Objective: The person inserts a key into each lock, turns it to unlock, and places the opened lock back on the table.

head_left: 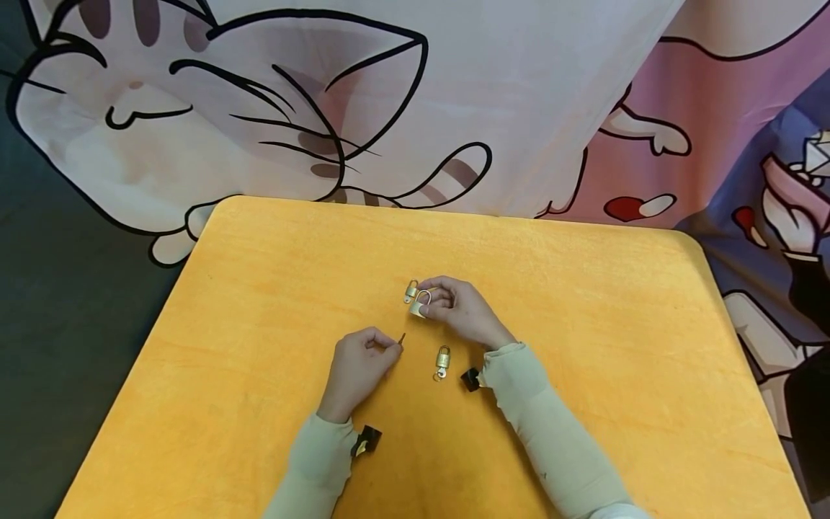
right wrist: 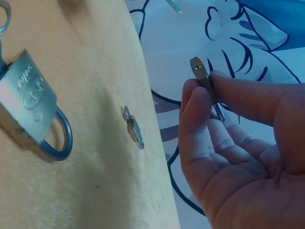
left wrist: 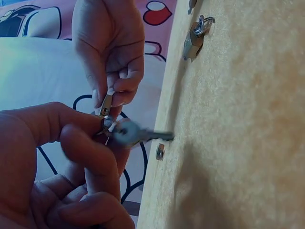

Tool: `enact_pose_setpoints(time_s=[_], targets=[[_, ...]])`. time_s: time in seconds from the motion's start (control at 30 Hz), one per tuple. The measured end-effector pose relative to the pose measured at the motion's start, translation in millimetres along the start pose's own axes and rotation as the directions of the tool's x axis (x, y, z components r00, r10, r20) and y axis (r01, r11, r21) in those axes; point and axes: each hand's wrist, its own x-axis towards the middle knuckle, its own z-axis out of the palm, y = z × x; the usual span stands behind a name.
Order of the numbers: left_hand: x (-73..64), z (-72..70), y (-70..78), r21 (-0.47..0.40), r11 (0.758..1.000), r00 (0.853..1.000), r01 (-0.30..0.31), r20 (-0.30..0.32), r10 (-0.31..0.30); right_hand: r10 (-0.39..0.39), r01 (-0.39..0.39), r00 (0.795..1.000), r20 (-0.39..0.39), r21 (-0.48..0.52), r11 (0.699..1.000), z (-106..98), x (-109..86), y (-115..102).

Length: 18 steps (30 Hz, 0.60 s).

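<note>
A small brass padlock (head_left: 417,308) is pinched between the thumb and fingers of my right hand (head_left: 465,311), its shackle up in the head view. In the right wrist view the end face of this padlock (right wrist: 200,71), with its keyhole, points away from the palm. My left hand (head_left: 359,366) pinches a key (left wrist: 127,132) on a small ring, lower and to the left of that padlock; key and padlock are apart in the head view. Beyond the right fingertips lies a second padlock (head_left: 411,292). Nearer me, between the forearms, lies a third padlock (head_left: 443,362) with a ring at its end.
The yellow table (head_left: 583,303) stretches out around both hands. Behind its far edge hangs a cartoon-cat cloth (head_left: 506,94). A small black camera mount sits on each wrist, the right one (head_left: 471,380) close to the nearer padlock.
</note>
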Motion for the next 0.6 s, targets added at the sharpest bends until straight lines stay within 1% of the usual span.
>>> enact_pose_setpoints(time_s=[0.1,0.23,0.4,0.6], targets=[[1.9,1.6,0.7,-0.002,1.0,1.0,-0.001,-0.009,0.001,-0.018,0.018,1.0,-0.012,0.007,1.0,0.8,-0.5,1.6],[3.7,3.7,1.8,-0.037,0.999,1.0,0.012,-0.007,-0.012,-0.03,0.031,0.999,-0.025,0.011,0.999,1.4,-1.3,3.1],[5.2,5.3,4.1,-0.057,0.998,1.0,0.025,-0.006,-0.025,-0.027,0.027,0.999,-0.031,0.012,1.0,2.5,-2.7,3.4],[6.9,6.8,5.0,-0.067,0.998,1.0,0.011,-0.012,-0.012,-0.028,0.03,0.999,-0.028,0.047,0.998,5.4,-4.4,5.0]])
